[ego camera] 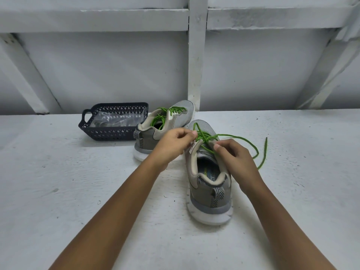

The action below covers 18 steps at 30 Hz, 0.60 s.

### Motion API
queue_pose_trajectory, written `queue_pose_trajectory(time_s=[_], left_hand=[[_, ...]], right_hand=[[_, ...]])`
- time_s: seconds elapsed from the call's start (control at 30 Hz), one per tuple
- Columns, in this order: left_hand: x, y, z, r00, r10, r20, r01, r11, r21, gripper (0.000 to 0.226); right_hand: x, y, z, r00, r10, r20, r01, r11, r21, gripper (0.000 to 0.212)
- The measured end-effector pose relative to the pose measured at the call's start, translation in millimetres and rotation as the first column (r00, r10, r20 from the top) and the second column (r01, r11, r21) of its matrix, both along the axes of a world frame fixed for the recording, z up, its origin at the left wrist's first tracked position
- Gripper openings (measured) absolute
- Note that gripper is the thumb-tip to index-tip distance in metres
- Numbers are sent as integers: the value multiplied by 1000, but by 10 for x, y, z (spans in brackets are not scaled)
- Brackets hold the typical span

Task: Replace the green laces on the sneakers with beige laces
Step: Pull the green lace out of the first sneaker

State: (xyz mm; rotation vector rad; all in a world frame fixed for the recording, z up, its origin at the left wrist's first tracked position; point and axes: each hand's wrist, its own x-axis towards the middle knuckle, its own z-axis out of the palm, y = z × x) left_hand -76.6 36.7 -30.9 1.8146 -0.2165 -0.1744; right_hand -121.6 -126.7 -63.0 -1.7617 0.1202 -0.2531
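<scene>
Fingertips [193, 133] of the left hand [174, 142] pressed together in a pinch on a strand of the green lace [204, 138], at the upper eyelets on the left side of the near sneaker [209, 184]; other fingers curled under the palm. Thumb and forefinger of the right hand [236, 158] likewise closed in a pinch on the same lace, at the right edge of the shoe's opening, beside the tongue.

Far left on the white table [58, 182]: a dark perforated basket [109, 131] with a handle cut-out, a clear plastic bag [115, 119] inside, contents impossible to make out. Just right of the basket, contact not discernible: the far sneaker [181, 115], grey, upright, heel toward the camera, toe toward the white wall [116, 65], with a second green lace [165, 115] slack across its eyelets and partly dropped into the opening. Next, the left forearm [120, 191], crossing in front of that shoe's heel. Then the near sneaker, upright on its white sole, heel closest to the camera, toe just beside the far shoe. Green lace criss-crossed loosely over the tongue. Farthest right, the free end [262, 152] of that lace, looping out over the table beyond the right hand, tip pointing toward the wall.
</scene>
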Motion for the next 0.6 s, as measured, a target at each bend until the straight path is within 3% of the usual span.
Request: queue_pose_trajectory(time_s=[0.13, 0.23, 0.3, 0.37, 0.47, 0.53, 0.6], left_hand=[[27, -39, -70, 998, 39, 54, -37, 999, -30, 21], [79, -18, -13, 987, 152, -48, -159, 928, -336, 26], [115, 17, 60, 976, 184, -118, -217, 879, -424, 26], [180, 48, 82, 958, 240, -155, -275, 921, -275, 23], [231, 97, 128, 947, 311, -84, -303, 948, 96, 14], [194, 104, 150, 958, 269, 102, -287, 917, 277, 9], [97, 99, 130, 879, 193, 436, -378, 840, 390, 31]], right_hand=[[6, -7, -3, 1000, 6, 11, -6, 1000, -17, 7], [6, -34, -4, 999, 29, 19, -28, 999, -36, 6], [6, -49, -4, 999, 50, 20, -49, 998, -33, 6], [3, -61, -6, 998, 65, 22, -64, 997, -37, 6], [1, -74, -12, 997, 76, 21, -75, 996, -37, 7], [-3, -83, -13, 997, 80, 20, -79, 997, -27, 7], [-1, -89, -13, 997, 81, 18, -81, 996, -23, 8]])
